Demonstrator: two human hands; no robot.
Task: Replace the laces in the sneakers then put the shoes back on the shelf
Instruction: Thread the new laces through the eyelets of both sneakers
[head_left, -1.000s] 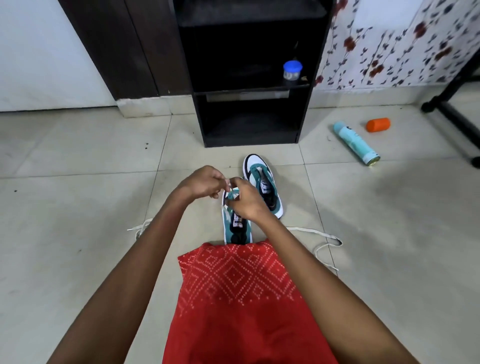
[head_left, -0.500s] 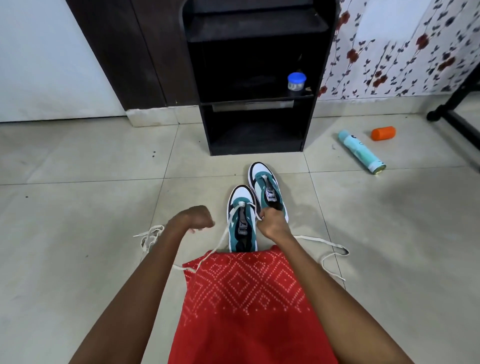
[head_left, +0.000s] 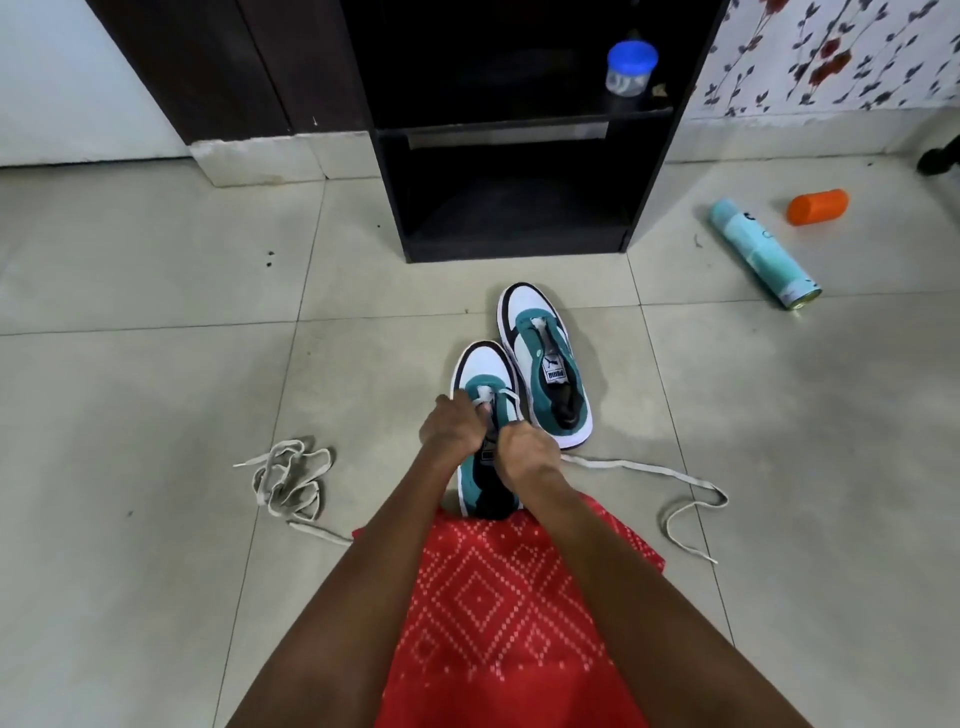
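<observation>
While lace shows only at the toe eyelets, step: early threading on the first shoe (my read).
near sneaker (head_left: 485, 371): on the floor (head_left: 156, 364), toe pointing far, heel at the edge of the red garment (head_left: 509, 597). Parked close so both hands reach it without lifting.
left hand (head_left: 452, 431): grip closed, fingers curled onto the lace (head_left: 511, 402) at the toe eyelets. Likely pulling the first cross snug.
right hand (head_left: 524, 457): grip clamped over the near sneaker's mid-upper by the tongue. Reads as a hold-down so the shoe doesn't slide under the pull. Whether it also pinches a lace end: cannot tell, fingertips hidden.
lace tail (head_left: 649, 470): runs right from under the right hand and loops loose on the floor, giving slack to feed.
lace bundle (head_left: 285, 478): heaped on the floor, left of the left forearm. Same lace or a spare: cannot tell.
far sneaker (head_left: 530, 312): just beside the near one, right and farther, unlaced, tongue exposed. Next in line.
shelf (head_left: 649, 156): far, lower bay open toward the shoes. Destination, short carry.
jar (head_left: 631, 67): blue lid, on the upper board, right side.
spray can (head_left: 763, 254), orange cap (head_left: 817, 206): far right on the floor, well apart from the work.
risk: uneven tails if the pull isn't centred.
</observation>
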